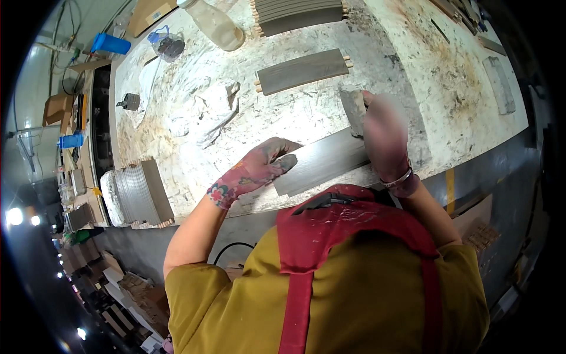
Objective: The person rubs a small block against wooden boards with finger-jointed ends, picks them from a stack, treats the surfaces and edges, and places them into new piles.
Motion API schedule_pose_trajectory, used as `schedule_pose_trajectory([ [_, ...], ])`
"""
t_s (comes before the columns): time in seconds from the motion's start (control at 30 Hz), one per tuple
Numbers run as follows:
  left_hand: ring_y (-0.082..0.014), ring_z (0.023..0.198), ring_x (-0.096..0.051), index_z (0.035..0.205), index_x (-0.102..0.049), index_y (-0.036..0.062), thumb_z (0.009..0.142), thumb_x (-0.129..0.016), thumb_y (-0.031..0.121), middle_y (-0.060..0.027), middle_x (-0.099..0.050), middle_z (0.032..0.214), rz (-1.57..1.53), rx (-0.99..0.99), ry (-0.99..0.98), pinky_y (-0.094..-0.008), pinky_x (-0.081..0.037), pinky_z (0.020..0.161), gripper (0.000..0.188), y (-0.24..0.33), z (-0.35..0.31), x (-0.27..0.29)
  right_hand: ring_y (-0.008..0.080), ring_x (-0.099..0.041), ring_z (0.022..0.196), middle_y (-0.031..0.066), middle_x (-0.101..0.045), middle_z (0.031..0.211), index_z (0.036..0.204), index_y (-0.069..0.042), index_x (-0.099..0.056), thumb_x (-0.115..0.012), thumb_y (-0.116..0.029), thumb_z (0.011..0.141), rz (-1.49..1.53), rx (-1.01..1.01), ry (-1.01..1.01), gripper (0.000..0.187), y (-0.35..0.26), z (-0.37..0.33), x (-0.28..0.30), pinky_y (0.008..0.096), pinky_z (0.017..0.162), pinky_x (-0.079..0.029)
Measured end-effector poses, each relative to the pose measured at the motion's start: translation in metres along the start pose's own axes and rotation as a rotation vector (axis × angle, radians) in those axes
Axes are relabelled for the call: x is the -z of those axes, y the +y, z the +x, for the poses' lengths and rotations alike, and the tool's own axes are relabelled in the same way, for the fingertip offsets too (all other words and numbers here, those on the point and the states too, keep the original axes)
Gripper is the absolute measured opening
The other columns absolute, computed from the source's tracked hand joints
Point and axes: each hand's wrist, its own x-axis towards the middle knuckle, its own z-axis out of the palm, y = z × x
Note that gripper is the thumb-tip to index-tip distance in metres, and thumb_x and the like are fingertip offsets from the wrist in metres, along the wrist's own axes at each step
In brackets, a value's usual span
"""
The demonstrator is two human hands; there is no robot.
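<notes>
A flat grey wooden board (330, 158) lies slantwise at the table's near edge, in front of my apron. My left hand (268, 162), in a stained reddish glove with a flowered cuff, grips the board's left end, thumb on top. In my gloved right hand (386, 133), over the board's right end, is a grey flat pad (352, 109) that looks like a sanding sheet. Blur hides most of that hand's fingers. A similar grey board (303, 72) with wooden pegs at its ends rests beyond, and a stack of such boards (300, 16) is at the far edge.
More grey boards (141, 192) stand stacked at the left near corner. A crumpled white cloth (212, 109), a cloudy bottle (215, 26), a clear jug (167, 46) and a small dark block (131, 101) are on the stained table (460, 76). A grey bar (500, 85) lies far right.
</notes>
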Motion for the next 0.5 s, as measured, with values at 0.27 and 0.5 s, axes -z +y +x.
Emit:
schedule_pose_trajectory([
  [0.27, -0.0023, 0.091, -0.051, 0.128, -0.056, 0.0003, 0.082, -0.063, 0.003, -0.0009, -0.06, 0.114, 0.056, 0.022, -0.053, -0.0184, -0.042, 0.07, 0.047, 0.022, 0.004, 0.002, 0.0174, -0.053, 0.117, 0.0108, -0.054, 0.129, 0.139, 0.007, -0.042, -0.058, -0.019, 0.094, -0.063, 0.033, -0.039, 0.053, 0.004, -0.003, 0.005, 0.0297, 0.103, -0.04],
  [0.5, -0.0067, 0.088, -0.052, 0.126, -0.058, 0.0019, 0.088, -0.062, 0.011, 0.0004, -0.061, 0.105, 0.061, 0.057, -0.08, -0.0225, -0.044, 0.075, 0.04, 0.018, 0.003, 0.006, 0.0168, -0.053, 0.117, 0.0097, -0.054, 0.129, 0.138, 0.006, -0.044, -0.06, -0.022, 0.093, -0.176, 0.054, -0.032, 0.056, 0.005, -0.002, 0.003, 0.0297, 0.102, -0.041],
])
